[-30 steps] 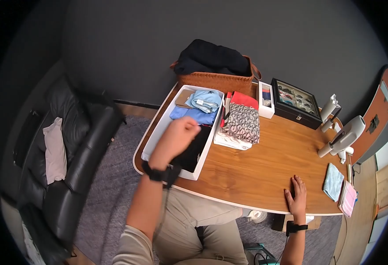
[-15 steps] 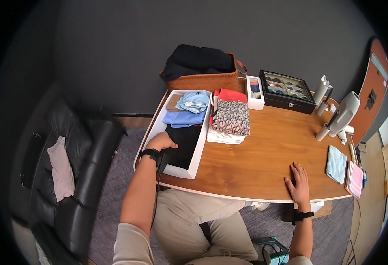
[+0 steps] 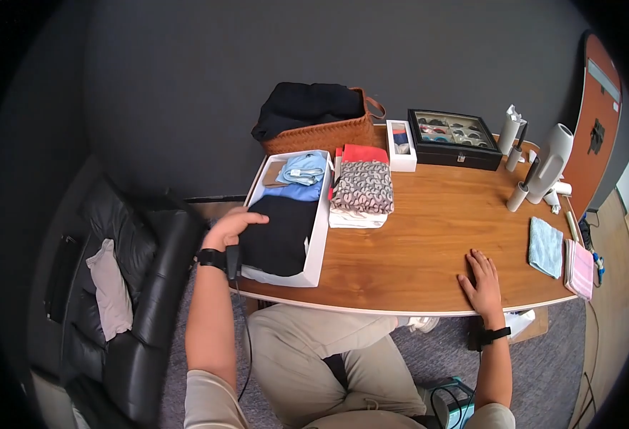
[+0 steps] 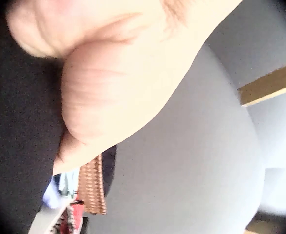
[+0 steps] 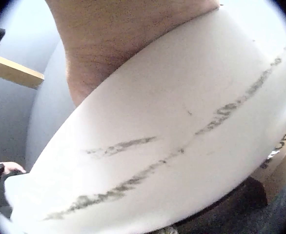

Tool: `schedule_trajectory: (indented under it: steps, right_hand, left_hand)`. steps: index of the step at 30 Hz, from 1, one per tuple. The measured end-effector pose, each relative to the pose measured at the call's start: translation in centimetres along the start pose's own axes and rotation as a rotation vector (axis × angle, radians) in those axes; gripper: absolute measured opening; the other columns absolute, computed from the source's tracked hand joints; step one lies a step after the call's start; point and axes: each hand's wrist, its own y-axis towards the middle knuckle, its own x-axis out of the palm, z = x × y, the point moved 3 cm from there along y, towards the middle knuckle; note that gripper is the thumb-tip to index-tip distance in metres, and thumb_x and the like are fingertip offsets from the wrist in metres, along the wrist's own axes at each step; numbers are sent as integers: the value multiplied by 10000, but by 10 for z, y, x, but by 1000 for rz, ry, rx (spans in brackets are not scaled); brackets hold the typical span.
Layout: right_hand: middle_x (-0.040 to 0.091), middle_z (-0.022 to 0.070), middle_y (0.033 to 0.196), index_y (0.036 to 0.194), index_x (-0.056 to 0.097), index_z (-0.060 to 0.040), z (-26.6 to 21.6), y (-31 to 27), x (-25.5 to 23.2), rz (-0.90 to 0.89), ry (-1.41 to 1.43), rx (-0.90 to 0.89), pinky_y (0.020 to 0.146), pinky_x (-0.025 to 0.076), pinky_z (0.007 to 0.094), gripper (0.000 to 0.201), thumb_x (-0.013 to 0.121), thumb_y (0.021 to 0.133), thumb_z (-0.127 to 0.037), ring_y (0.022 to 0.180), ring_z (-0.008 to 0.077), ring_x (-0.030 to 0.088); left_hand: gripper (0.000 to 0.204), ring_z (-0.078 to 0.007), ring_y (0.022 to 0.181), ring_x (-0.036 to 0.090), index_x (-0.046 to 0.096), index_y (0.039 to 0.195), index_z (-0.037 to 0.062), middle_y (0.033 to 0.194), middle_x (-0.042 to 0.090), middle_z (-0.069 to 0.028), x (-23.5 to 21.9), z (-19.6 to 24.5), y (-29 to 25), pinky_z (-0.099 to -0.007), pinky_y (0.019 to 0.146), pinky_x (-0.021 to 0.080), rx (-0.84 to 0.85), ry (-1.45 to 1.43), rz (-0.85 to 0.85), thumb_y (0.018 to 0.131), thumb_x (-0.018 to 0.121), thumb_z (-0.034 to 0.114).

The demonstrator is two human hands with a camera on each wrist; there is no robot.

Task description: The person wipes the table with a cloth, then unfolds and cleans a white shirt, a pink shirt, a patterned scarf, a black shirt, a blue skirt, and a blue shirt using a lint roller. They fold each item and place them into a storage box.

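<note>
In the near part of the white box (image 3: 317,254) we see the black garment (image 3: 278,232), with folded blue clothes (image 3: 304,170) just beyond it at the box's far end. Our left hand (image 3: 231,226) is at the box's left side, thumb straight out over the garment; the other fingers are hidden, so we cannot tell whether they grip the cloth or only press it. Our right hand (image 3: 484,287) rests on the table (image 3: 429,239) well right of the box, fingers straight and spread, holding nothing. We judge the step in hand to be settling the garment into the box (smoothing its left edge, perhaps). The next move seems to call for tucking that edge inside without disturbing the blue clothes.
</note>
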Motion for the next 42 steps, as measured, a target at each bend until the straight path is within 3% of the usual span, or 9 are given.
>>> schedule_trajectory:
  steps: [4,11,14,16,20,27,30,38,42]
  right_hand:
    - [546,166,1613,1498,602,-32,3,1,1,-5,-1,4,1316,280,506,588,721,1007,-334,1552,357,437]
    - [556,177,1602,1464,626,-20,1,1,0,7,-3,4,1313,286,510,555,732,1000,-306,1531,368,459]
    - [588,199,1560,1456,636,-17,12,1,5,27,19,-17,1291,330,501,534,726,1006,-291,1502,385,492]
    - [616,211,1531,1447,641,-6,11,-1,7,119,290,47,1246,403,466,464,698,1043,-226,1463,365,550]
    - [621,159,1523,1570,516,27,-27,-21,18,76,1321,412,1167,463,375,525,617,1136,-253,1411,231,574]
    - [587,185,1549,1573,495,-3,-94,-33,-23,-31,1129,442,1144,495,412,536,674,1082,-127,1386,284,602]
    - [633,267,1354,1359,631,54,-142,-22,-42,196,328,-136,1095,524,495,479,761,910,-45,1270,471,617]
    - [610,296,1377,1378,610,85,-156,-12,-7,108,76,4,1113,495,496,518,761,959,-179,1276,456,596]
    - [616,290,1366,1396,596,76,-132,-10,-3,57,99,117,1108,491,505,520,755,976,-183,1286,458,588]
  left_hand:
    - [497,-305,1067,778,605,1365,-95,1227,742,-211,21,65,-66,-414,917,668,176,-241,123,934,794,66]
    - [446,-347,1205,736,614,1396,-73,1353,710,-239,71,90,-111,-492,1061,619,507,-748,-224,991,738,67]
    - [513,-338,1247,714,575,1450,-71,1369,705,-218,152,65,-122,-490,1111,581,185,-853,-487,982,742,53]
    - [603,-315,1265,700,520,1522,-49,1393,694,-185,205,20,-103,-487,1121,563,204,-572,-310,968,749,20]
    - [628,-272,1310,666,488,1572,15,1463,649,-145,299,-72,-60,-454,1127,553,15,-604,-598,986,703,-50]
    - [653,-266,1382,603,389,1639,86,1533,575,-138,323,-110,-41,-461,1148,546,-13,-563,-514,1046,635,-37]
    - [721,-261,1427,560,311,1680,151,1586,517,-117,329,-110,-37,-452,1150,543,19,-588,-424,1057,611,-52]
    - [801,-236,1408,581,237,1713,80,1583,542,-174,301,-130,-51,-394,1175,490,156,-539,-311,1031,619,-96]
    - [595,-193,1280,645,449,1566,-7,1417,664,-164,296,-136,-43,-346,1091,532,164,-520,-301,1015,662,-77]
